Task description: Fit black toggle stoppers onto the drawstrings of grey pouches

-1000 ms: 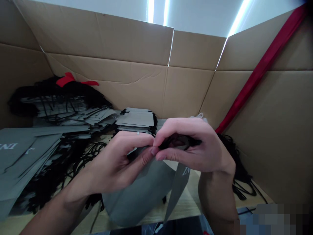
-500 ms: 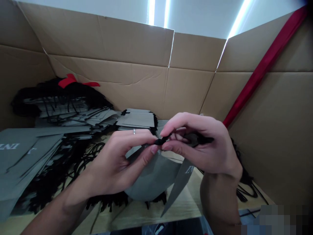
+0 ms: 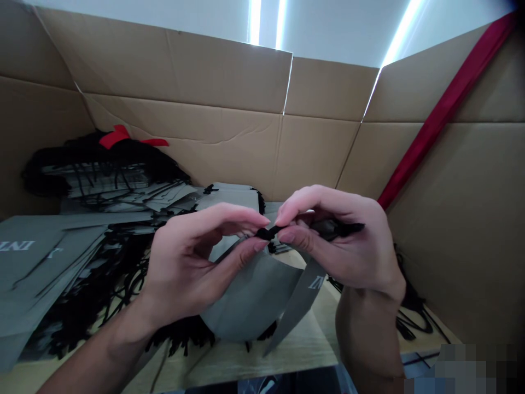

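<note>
My left hand (image 3: 188, 268) pinches a short black cord (image 3: 267, 233) between thumb and forefinger; the cord looks knotted or twisted there. Close beside it, the thumb and forefinger of my right hand (image 3: 348, 246) grip the same cord, and a black end sticks out within that palm. Below my fingers hangs a curved grey paper bag (image 3: 252, 298), partly covered by my left hand. A grey flap with white letters (image 3: 297, 301) slants down under my right hand. Whether this flap belongs to the bag, I cannot tell.
Grey bags with white letters (image 3: 36, 246) and black cords lie at left. Behind them rises a stack topped by black cords (image 3: 102, 158) and a red strip (image 3: 117, 137). Cardboard walls (image 3: 225, 120) enclose the wooden table (image 3: 295, 350). Black cables (image 3: 418, 317) lie right.
My left forefinger has lifted and arched above the cord, and the left hand has turned slightly. My right hand keeps its pinch, almost in place. The grey bag has shifted a little leftward.
</note>
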The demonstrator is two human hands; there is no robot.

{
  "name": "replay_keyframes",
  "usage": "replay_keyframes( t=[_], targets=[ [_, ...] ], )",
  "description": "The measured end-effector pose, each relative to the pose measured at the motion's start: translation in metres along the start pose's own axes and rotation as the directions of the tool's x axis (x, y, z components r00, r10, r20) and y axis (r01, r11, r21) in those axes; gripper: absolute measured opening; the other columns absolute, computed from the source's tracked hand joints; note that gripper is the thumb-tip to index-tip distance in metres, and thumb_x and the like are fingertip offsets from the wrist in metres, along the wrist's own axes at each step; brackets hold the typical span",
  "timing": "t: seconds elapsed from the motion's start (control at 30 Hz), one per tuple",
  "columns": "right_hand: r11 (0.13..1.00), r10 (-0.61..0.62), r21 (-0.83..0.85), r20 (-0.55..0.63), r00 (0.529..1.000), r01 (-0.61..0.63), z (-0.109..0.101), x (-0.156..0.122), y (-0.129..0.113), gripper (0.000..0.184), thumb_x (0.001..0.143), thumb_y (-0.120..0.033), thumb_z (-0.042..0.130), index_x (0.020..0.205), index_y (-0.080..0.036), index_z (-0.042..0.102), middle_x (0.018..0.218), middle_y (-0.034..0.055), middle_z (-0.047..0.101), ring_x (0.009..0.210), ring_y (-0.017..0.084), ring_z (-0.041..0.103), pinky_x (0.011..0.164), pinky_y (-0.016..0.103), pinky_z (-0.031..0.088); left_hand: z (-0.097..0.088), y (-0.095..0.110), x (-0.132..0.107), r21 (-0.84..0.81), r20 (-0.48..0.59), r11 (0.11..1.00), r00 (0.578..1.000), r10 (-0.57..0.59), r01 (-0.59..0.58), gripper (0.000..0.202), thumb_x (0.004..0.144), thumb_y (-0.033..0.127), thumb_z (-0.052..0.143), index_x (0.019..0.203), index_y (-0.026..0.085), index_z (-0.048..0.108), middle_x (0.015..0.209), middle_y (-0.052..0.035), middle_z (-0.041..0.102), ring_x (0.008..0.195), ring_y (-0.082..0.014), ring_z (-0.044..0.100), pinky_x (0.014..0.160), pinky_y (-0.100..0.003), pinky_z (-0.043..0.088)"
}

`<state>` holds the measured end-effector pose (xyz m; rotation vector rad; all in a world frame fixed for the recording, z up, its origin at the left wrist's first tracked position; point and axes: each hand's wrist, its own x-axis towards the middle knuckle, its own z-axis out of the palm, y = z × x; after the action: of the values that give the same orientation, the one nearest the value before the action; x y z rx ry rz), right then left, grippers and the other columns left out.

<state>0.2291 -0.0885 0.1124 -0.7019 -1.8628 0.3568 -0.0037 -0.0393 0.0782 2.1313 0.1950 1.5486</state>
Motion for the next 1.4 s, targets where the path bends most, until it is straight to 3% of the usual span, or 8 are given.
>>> replay_keyframes(
  t=[0.17, 0.3, 0.6, 1.1, 1.2, 1.3, 1.4],
  targets=[
    [0.999, 0.038, 0.015, 0.002, 0.999, -0.038, -0.001, -0.001, -0.003, 0.013, 0.096, -0.022, 0.09, 0.107, -0.025, 0.083, 0.085, -0.0024, 0.073, 0.064, 0.009, 0.056, 0.055, 0.024, 0.045, -0.001, 0.0, 0.001, 0.056, -0.01, 0.998, 0.999, 0.034, -0.034, 0.033, 0.093, 0.002, 0.085, 0.117, 0.025, 0.084, 0.106, -0.0014, 0.086, 0.096, -0.0162, 0.08, 0.085, -0.026, 0.068],
    [0.994, 0.102, -0.041, 0.008, 0.995, -0.102, -0.001, -0.001, -0.006, 0.003, 0.101, -0.025, 0.084, 0.104, -0.024, 0.082, 0.075, -0.0038, 0.067, 0.06, 0.008, 0.05, 0.051, 0.024, 0.041, 0.0, -0.002, 0.003, 0.061, 0.011, 0.995, 0.997, 0.08, -0.08, 0.037, 0.092, 0.001, 0.085, 0.12, 0.025, 0.084, 0.108, -0.0024, 0.086, 0.099, -0.0192, 0.081, 0.088, -0.032, 0.067],
    [0.985, 0.142, -0.096, 0.001, 0.99, -0.141, 0.003, -0.001, -0.011, 0.007, 0.104, -0.022, 0.077, 0.097, -0.023, 0.076, 0.071, -0.0051, 0.06, 0.059, 0.007, 0.047, 0.05, 0.021, 0.039, -0.001, -0.003, 0.002, 0.091, 0.029, 0.994, 0.997, 0.066, -0.068, 0.033, 0.094, 0.008, 0.086, 0.12, 0.028, 0.084, 0.106, -0.0038, 0.086, 0.096, -0.0215, 0.082, 0.085, -0.035, 0.068],
    [0.987, 0.137, -0.089, 0.025, 0.99, -0.134, 0.005, 0.001, -0.01, 0.009, 0.103, -0.021, 0.072, 0.094, -0.021, 0.072, 0.075, -0.0015, 0.066, 0.06, 0.009, 0.052, 0.05, 0.022, 0.043, -0.004, 0.005, 0.003, 0.079, 0.055, 0.997, 0.998, 0.019, -0.023, 0.028, 0.095, 0.007, 0.082, 0.115, 0.028, 0.083, 0.103, -0.0044, 0.085, 0.095, -0.0214, 0.082, 0.083, -0.035, 0.068],
    [0.99, 0.099, -0.102, -0.04, 0.994, -0.102, 0.007, 0.001, -0.009, 0.004, 0.101, -0.022, 0.077, 0.1, -0.022, 0.073, 0.078, -0.0024, 0.066, 0.061, 0.009, 0.053, 0.051, 0.023, 0.043, -0.002, 0.007, 0.004, 0.079, 0.005, 0.997, 1.0, 0.004, -0.004, 0.027, 0.094, 0.007, 0.084, 0.112, 0.027, 0.084, 0.104, -0.0038, 0.086, 0.096, -0.0212, 0.081, 0.084, -0.035, 0.068],
    [0.977, -0.016, -0.214, -0.16, 0.987, -0.019, 0.011, -0.001, -0.011, 0.012, 0.097, -0.017, 0.081, 0.099, -0.023, 0.072, 0.083, -0.0024, 0.068, 0.066, 0.01, 0.057, 0.057, 0.025, 0.048, 0.001, 0.008, 0.003, 0.083, -0.093, 0.996, 0.995, -0.027, 0.035, 0.025, 0.092, 0.008, 0.087, 0.109, 0.026, 0.084, 0.102, -0.0021, 0.085, 0.09, -0.0171, 0.079, 0.081, -0.03, 0.068],
    [0.95, -0.098, -0.305, -0.116, 0.988, 0.059, 0.015, -0.004, -0.015, 0.012, 0.095, -0.016, 0.081, 0.099, -0.023, 0.073, 0.082, -0.0031, 0.069, 0.066, 0.01, 0.058, 0.063, 0.027, 0.053, 0.002, 0.007, 0.002, 0.075, -0.106, 0.997, 0.994, -0.012, 0.02, 0.027, 0.092, 0.006, 0.086, 0.111, 0.025, 0.083, 0.102, -0.001, 0.085, 0.089, -0.0153, 0.079, 0.08, -0.027, 0.068]
  ],
)
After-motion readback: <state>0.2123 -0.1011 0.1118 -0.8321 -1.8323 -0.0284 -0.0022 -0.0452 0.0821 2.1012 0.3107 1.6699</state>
